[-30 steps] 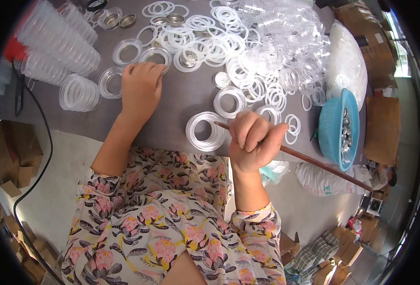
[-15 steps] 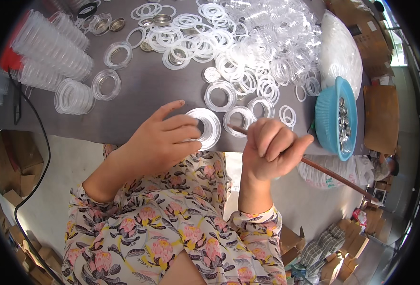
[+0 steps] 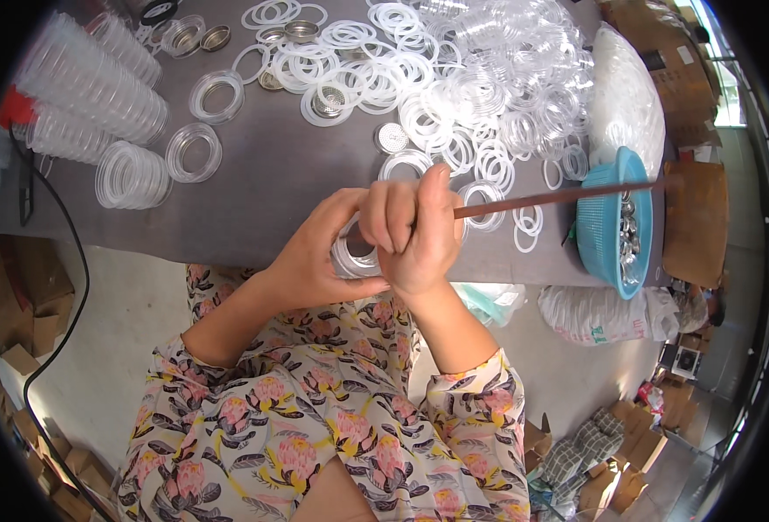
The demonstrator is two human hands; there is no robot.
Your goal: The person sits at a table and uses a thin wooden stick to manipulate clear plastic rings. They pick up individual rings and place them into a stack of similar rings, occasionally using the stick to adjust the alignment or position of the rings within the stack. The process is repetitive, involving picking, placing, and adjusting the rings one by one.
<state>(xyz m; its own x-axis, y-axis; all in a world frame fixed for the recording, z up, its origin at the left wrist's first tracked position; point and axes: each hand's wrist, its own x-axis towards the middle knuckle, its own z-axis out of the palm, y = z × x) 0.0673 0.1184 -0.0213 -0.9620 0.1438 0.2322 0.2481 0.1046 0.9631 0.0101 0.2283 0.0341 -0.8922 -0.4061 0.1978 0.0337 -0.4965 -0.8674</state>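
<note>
My left hand curves around a clear plastic ring-shaped piece at the table's near edge, thumb on the near side and fingers on the far side. Over that piece, my right hand is closed in a fist around a thin brown stick, its thumb pointing up. The stick's long end slants out to the right, past the basket; its other end is hidden by the fist. Just beyond my right hand lie a clear ring and a small perforated metal cap.
White flat rings and clear plastic rings are heaped at the far side. Stacked clear cups stand far left. At right are a blue basket of metal caps and a filled plastic bag. A black cable hangs at left.
My right hand has moved left with the stick, which has swung from slanting down to slanting slightly up at its right end. My left hand has closed around the ring-shaped piece.
</note>
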